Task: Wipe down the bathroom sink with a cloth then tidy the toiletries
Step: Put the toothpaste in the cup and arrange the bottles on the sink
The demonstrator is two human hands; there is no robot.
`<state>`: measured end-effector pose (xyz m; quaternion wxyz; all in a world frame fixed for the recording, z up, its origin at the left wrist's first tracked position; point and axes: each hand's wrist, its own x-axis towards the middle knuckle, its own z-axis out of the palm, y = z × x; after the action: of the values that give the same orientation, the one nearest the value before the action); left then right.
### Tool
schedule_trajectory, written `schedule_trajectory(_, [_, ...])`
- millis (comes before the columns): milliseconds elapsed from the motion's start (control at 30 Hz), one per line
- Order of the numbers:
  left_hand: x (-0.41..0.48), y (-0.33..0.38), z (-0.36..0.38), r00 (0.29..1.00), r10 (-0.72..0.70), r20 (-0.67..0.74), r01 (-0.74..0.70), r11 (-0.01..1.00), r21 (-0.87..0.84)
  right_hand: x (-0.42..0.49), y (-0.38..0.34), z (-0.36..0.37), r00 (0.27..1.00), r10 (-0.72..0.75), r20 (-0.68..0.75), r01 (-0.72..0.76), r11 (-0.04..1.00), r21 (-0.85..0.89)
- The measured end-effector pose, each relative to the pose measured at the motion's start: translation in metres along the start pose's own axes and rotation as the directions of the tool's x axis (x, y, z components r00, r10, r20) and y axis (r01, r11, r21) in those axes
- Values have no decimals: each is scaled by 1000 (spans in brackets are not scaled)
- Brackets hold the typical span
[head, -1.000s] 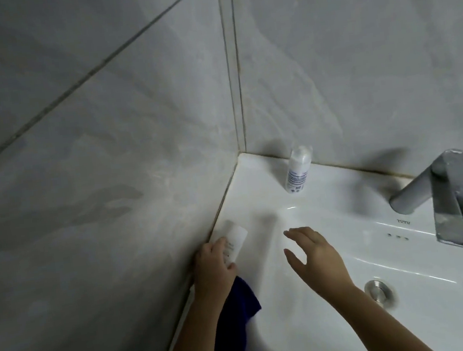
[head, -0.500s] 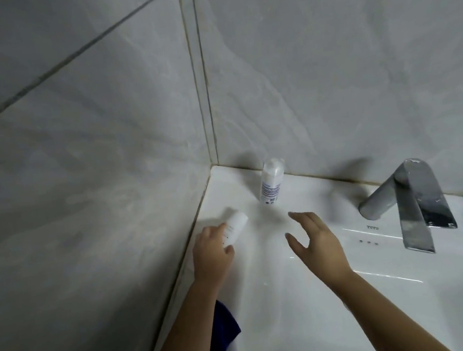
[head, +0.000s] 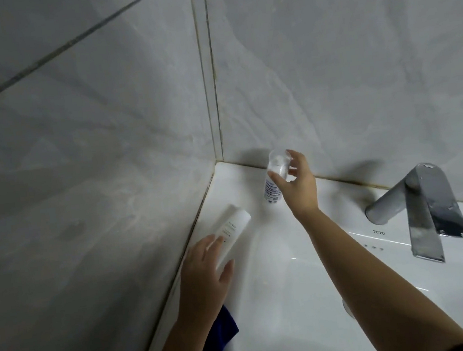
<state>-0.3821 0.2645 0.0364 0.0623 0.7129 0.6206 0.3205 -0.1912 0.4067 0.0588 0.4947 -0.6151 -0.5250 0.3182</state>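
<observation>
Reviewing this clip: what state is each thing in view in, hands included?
left hand: holds tube by its lower end.
right hand: pinches bottle by its cap.
tube: on the sink rim, by the left wall.
bottle: capped, at the sink's back corner.
cloth: crumpled on the rim under the left forearm, unheld.
faucet: no water seen running.

White tube tilted along sink ledge; clear-capped bottle upright, corner; blue cloth on rim.
</observation>
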Motion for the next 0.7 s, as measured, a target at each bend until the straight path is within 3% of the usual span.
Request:
schedule_trajectory(167, [-4,11,-1,999,-17,35,18,1000,-23,3,11,-47,991,-27,-131,24,1000,-20])
schedule_trajectory(400, [-3,30,9,994,-66,85,70,996,-48,0,31,-109,960,62,-274,-90,992,-90])
schedule_trajectory(700, [-3,39,7,993,-105,62,109,992,-61,-7,31,-114,964,95,-249,-117,990,-74])
